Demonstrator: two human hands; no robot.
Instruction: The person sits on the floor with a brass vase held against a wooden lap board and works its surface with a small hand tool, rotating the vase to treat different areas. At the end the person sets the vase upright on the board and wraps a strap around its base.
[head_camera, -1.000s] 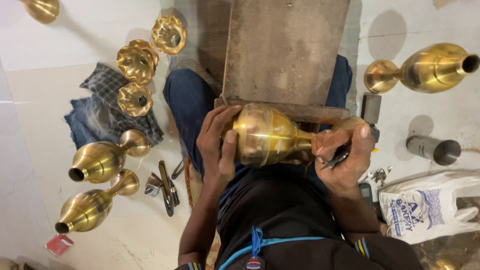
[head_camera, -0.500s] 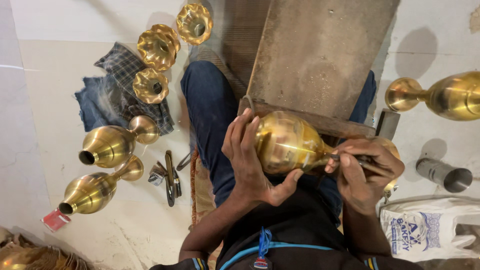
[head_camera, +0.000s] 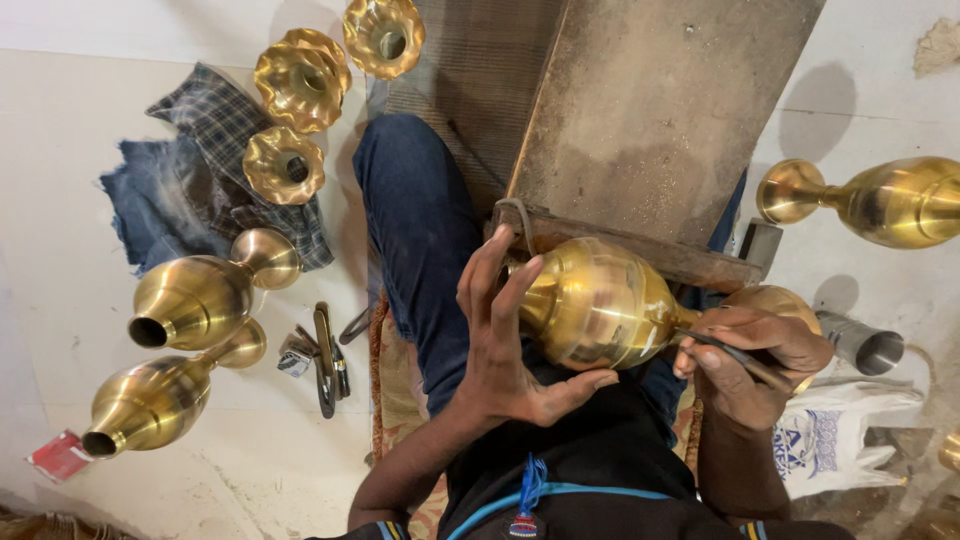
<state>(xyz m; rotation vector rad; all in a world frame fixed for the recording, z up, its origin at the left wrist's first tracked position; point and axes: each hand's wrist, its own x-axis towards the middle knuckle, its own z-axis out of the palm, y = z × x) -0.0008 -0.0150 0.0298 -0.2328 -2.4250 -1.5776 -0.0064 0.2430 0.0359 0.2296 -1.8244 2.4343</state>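
Head view, brass vase (head_camera: 600, 300) between both hands

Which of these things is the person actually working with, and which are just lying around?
In use: brass vase, left hand, right hand, thin tool, wooden board.
Lying about: two brass vases, fluted brass bowls, checked cloth, white bag.

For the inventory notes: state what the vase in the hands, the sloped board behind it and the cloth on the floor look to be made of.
Vase: likely brass, polished, by its golden mirror-like sheen.
Sloped board: seemingly wood, worn and dusty, matte brown with pale patches.
Cloth: woven fabric, a checked piece and faded blue denim, crumpled in soft folds.
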